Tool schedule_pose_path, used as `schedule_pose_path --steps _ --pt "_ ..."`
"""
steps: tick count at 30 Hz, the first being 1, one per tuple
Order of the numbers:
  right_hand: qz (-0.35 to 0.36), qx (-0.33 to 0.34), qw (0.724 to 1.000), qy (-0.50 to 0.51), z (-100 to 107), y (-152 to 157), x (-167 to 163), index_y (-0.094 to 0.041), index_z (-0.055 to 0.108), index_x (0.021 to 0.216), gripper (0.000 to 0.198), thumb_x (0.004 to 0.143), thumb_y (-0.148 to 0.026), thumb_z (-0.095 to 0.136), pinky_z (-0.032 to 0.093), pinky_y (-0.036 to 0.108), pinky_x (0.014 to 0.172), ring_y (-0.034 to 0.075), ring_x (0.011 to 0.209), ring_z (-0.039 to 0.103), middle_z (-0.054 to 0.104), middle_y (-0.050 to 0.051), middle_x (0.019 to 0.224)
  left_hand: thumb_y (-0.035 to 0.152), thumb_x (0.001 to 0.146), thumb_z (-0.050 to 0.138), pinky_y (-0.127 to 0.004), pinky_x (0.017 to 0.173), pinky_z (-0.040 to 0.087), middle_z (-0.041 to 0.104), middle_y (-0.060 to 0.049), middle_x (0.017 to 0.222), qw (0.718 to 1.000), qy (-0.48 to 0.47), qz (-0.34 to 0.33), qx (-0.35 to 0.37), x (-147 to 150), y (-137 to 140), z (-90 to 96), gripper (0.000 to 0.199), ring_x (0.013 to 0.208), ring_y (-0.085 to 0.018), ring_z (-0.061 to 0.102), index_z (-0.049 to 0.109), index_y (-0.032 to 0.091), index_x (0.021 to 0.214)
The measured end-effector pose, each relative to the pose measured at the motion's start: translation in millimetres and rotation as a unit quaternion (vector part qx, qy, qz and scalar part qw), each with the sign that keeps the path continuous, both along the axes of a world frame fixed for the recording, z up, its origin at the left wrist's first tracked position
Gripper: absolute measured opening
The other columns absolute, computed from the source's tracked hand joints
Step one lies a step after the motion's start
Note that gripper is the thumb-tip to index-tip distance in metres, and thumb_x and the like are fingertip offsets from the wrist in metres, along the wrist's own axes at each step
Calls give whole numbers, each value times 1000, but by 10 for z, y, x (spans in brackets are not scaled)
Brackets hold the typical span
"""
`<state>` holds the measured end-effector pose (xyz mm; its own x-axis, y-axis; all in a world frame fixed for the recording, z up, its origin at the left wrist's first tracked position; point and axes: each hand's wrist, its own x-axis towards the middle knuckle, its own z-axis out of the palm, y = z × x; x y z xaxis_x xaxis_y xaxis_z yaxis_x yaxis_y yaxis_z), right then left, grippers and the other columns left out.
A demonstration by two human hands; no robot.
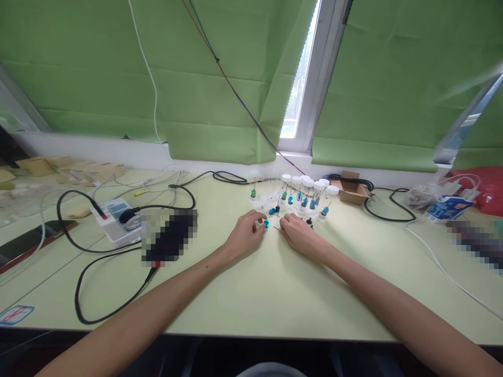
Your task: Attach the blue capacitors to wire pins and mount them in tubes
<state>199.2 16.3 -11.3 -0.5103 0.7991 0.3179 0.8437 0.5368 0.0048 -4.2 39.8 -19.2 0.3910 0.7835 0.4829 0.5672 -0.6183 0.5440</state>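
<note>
A small shiny blue part (266, 223) is pinched between the thumb and fingertips of my left hand (248, 230). Just right of it, my right hand (296, 232) has its fingers closed on a thin metal rod (276, 228), whose tip points left toward the blue part. Beyond my hands lie another blue piece (272, 211) and a small black piece (277, 209). More small black pieces (309, 221) rest beside my right knuckles. Several clear vials with white caps (308, 183) stand close behind, holding blue or green parts with thin stems.
On the left are a power strip (118, 222), looping black cables (78, 293) and a blurred dark object (171, 238). Behind to the right sits an open cardboard box (353, 191). A blue-and-white packet (450, 208) and a red bag (485, 191) are at the far right.
</note>
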Motion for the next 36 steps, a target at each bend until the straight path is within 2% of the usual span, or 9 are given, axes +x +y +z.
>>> schedule_pose_path --steps 7,13,19,21,24,27,33,36 --pt "-39 -31 997 -64 85 -88 -55 -14 52 91 17 97 -13 36 42 32 79 23 90 52 56 13 97 26 86 48 -27 58 44 62 -3 92 1000 10 0 -10 13 1 -16 23 56 -10 49 66 19 98" --pt "-48 -33 995 -75 102 -118 -95 -12 52 92 19 98 -12 34 43 32 80 22 91 50 56 14 99 25 86 48 -27 60 44 62 -2 92 1000 9 -5 -8 16 2 -25 22 56 -10 49 66 20 98" --pt "-68 -35 993 -90 82 -117 -128 -12 52 94 21 91 0 35 42 31 79 22 91 50 56 13 101 27 88 47 -27 62 44 63 -3 91 1000 17 4 4 17 -23 28 23 58 -11 51 67 20 97" --pt "-72 -36 993 -91 83 -119 -146 -11 52 95 21 90 1 35 42 31 79 22 93 50 56 14 102 29 90 46 -28 65 44 64 -4 92 999 33 3 19 5 -31 83 24 64 -13 53 67 20 97" --pt "-79 -38 992 -88 91 -123 -175 -11 52 95 21 91 0 35 43 32 79 23 93 51 56 14 102 31 91 46 -31 76 45 66 -6 97 996 72 -9 50 -27 -18 174 24 87 -20 59 67 20 98" --pt "-85 -38 992 -85 88 -120 -193 -11 52 96 22 90 1 35 43 32 78 23 92 51 56 14 102 34 92 45 -34 86 43 68 -6 103 993 107 -10 40 -59 31 242 27 102 -24 56 67 20 100" --pt "-92 -32 991 -91 32 -86 -203 -10 51 99 26 85 5 36 43 33 77 24 93 52 56 15 103 36 91 44 -33 80 44 70 -7 105 985 173 -10 0 5 238 340 32 99 -25 59 66 20 108" --pt "-97 -24 991 -94 0 -72 -210 -10 52 99 27 84 5 36 44 33 75 24 91 52 56 15 102 32 87 48 -34 79 43 70 -9 102 979 203 -9 12 120 393 390 30 100 -27 59 68 18 105"
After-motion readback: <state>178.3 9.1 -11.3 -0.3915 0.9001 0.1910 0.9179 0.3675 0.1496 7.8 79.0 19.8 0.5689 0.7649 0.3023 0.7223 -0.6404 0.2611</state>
